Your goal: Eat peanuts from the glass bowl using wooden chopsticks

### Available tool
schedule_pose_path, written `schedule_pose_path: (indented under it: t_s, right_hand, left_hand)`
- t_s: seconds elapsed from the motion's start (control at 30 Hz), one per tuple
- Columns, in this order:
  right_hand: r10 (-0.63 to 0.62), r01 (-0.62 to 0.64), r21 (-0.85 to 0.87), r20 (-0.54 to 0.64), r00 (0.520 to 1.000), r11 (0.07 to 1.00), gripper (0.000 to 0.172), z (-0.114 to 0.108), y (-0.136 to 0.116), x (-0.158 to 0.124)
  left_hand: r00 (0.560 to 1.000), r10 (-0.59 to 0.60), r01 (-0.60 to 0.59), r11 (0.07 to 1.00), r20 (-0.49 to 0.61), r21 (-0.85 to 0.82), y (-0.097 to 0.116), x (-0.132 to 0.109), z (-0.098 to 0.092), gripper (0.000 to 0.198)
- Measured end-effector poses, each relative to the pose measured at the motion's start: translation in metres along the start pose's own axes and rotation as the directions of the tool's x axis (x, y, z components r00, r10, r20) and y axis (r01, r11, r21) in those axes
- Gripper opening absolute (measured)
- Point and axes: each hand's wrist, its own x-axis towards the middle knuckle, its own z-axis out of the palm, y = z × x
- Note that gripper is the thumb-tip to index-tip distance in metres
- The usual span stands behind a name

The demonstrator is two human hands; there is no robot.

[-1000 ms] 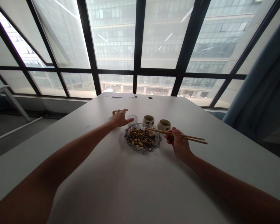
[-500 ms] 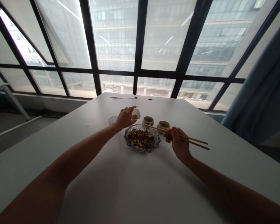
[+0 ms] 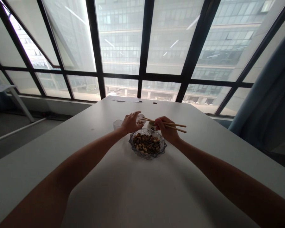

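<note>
My left hand [image 3: 130, 123] is curved around the left side of a small clear cup [image 3: 143, 117], thumb at the front and fingers at the back. Pieces of nut lie inside this cup. A pair of wooden chopsticks [image 3: 174, 124] is gripped in my right hand [image 3: 167, 129], their tips over the cup; whether they pinch anything is too small to tell. In front of both hands stands a scalloped glass bowl [image 3: 147, 155] filled with mixed seeds and nuts [image 3: 146, 143]. Partly behind my right hand is a small pale ceramic cup [image 3: 152, 126].
Another clear cup [image 3: 117, 124] stands left of my left wrist. White papers [image 3: 123, 99] lie at the far end of the white table [image 3: 142, 196], near two dark round holes. Windows rise beyond it, and a blue curtain [image 3: 258, 107] hangs at the right.
My right hand has moved left and away from me with the chopsticks, from above the ceramic cups to the clear cup. It now hides the right ceramic cup. My left hand stays at the clear cup.
</note>
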Motion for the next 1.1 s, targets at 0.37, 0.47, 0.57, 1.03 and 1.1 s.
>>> schedule_pose_path:
  t_s: [0.37, 0.47, 0.57, 1.03, 1.1]
  right_hand:
    - [0.187, -0.187, -0.039, 0.011, 0.982, 0.982, 0.066, -0.050, -0.029, -0.016]
    - [0.215, -0.204, -0.114, 0.089, 0.973, 0.972, 0.068, -0.053, -0.036, -0.016]
    - [0.230, -0.208, -0.145, 0.149, 0.962, 0.967, 0.068, -0.046, -0.035, -0.020]
    - [0.151, -0.151, -0.025, -0.021, 0.988, 0.988, 0.050, -0.033, 0.005, -0.053]
    - [0.178, -0.177, 0.027, -0.073, 0.981, 0.984, 0.053, -0.034, 0.003, -0.058]
  left_hand:
    - [0.918, -0.244, 0.238, 0.970, 0.312, 0.058, -0.002, 0.019, 0.008, 0.078]
    - [0.883, -0.284, 0.274, 0.958, 0.375, 0.080, -0.002, 0.022, 0.009, 0.079]
    - [0.870, -0.293, 0.279, 0.956, 0.396, 0.094, -0.004, 0.021, 0.008, 0.081]
    - [0.995, -0.073, 0.084, 0.979, -0.066, 0.187, -0.074, -0.065, -0.027, 0.057]
    - [0.984, -0.147, 0.164, 0.971, -0.104, 0.174, -0.085, -0.076, -0.022, 0.064]
